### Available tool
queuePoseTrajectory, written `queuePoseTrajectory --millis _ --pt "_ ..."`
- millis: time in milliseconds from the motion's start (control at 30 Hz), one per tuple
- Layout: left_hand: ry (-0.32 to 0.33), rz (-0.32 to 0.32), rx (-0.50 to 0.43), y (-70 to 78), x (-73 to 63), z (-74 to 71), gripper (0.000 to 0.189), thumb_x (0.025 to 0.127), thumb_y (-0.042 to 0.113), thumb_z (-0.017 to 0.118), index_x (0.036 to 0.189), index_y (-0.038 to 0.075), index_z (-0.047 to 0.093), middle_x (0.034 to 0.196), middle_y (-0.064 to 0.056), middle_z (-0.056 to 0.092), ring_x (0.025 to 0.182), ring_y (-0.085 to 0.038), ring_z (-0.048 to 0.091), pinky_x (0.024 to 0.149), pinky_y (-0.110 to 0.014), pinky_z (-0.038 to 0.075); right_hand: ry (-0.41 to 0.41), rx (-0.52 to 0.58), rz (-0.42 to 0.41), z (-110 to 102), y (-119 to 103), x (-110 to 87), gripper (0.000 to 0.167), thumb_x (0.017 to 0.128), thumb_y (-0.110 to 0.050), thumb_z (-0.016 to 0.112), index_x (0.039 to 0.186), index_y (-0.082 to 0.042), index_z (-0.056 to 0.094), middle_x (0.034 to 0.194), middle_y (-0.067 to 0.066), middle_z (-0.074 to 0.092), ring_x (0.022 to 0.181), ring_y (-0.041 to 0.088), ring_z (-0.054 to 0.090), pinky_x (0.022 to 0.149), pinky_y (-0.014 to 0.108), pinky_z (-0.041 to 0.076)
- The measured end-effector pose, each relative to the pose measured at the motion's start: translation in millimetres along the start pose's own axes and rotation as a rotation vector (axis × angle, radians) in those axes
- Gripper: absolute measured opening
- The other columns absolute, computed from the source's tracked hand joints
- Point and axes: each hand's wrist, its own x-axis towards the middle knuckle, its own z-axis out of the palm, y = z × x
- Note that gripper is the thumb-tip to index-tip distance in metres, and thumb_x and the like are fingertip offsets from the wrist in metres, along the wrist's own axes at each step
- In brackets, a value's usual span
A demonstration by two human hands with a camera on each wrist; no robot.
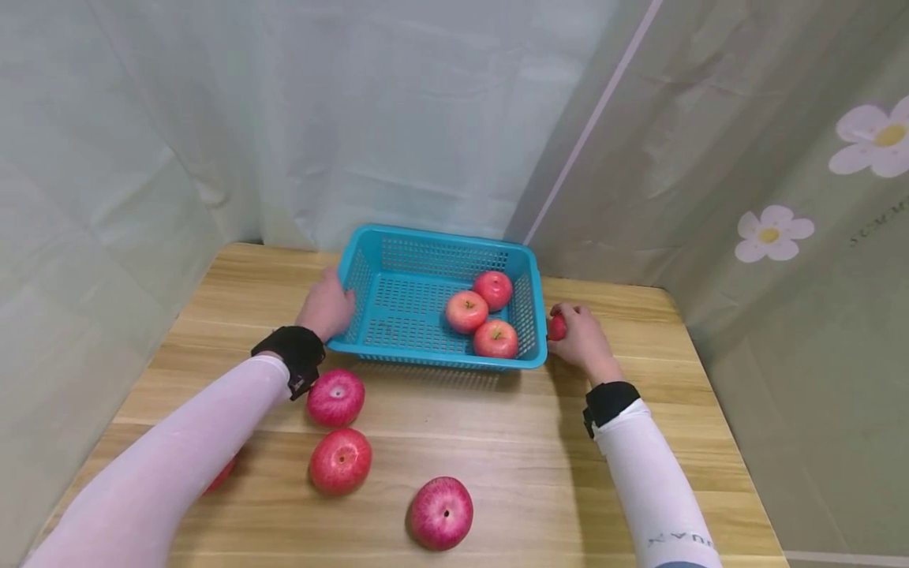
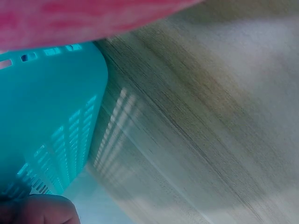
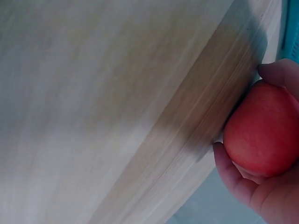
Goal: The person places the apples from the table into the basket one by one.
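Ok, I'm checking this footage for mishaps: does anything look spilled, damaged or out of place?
Nothing stands out: the blue basket appears upright, three apples sit inside, and no spill or damage shows.

Got my left fingers [image 1: 348,303] gripping the blue basket [image 1: 433,356], three apples [image 1: 467,312] sitting inside, right fingers [image 1: 566,308] round another apple [image 1: 558,327] just beside it, loose apples [image 1: 342,461] closer to me.

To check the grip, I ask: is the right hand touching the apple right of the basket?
Touching. The right wrist view shows the right hand curled around the apple.
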Motion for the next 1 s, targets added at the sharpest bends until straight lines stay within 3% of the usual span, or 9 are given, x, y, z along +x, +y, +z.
queuePoseTrajectory --millis 433,733,1000 --pt "0.005 0.0 -0.003 -3.3 1.5 2.1 0.057 0.113 0.019 0.042 0.151 -0.019 0.025 0.127 -0.042 0.055 0.108 -0.049 0.063 0.089 -0.059 0.055 -0.032 0.008 0.017 -8.2 -1.5 2.4 0.071 0.088 -0.027 0.086 0.147 -0.006 0.054 0.136 0.029 0.056 0.12 0.048 0.057 0.099 0.061 0.054" --pt "0.003 0.004 -0.012 -6.2 5.6 3.2 0.059 0.112 0.019 0.041 0.153 -0.02 0.023 0.133 -0.045 0.053 0.114 -0.052 0.063 0.092 -0.062 0.054 -0.004 -0.018 0.058 -14.5 1.1 4.9 0.069 0.088 -0.038 0.082 0.144 -0.008 0.055 0.127 0.024 0.062 0.112 0.043 0.06 0.092 0.057 0.054" --pt "-0.009 -0.013 -0.01 -2.8 3.1 0.7 0.059 0.113 0.019 0.041 0.153 -0.02 0.022 0.133 -0.045 0.053 0.117 -0.053 0.062 0.095 -0.063 0.053 0.08 0.037 0.055 -38.1 -15.3 5.4 0.067 0.091 -0.033 0.078 0.145 -0.005 0.049 0.13 0.028 0.054 0.114 0.047 0.058 0.089 0.059 0.059"
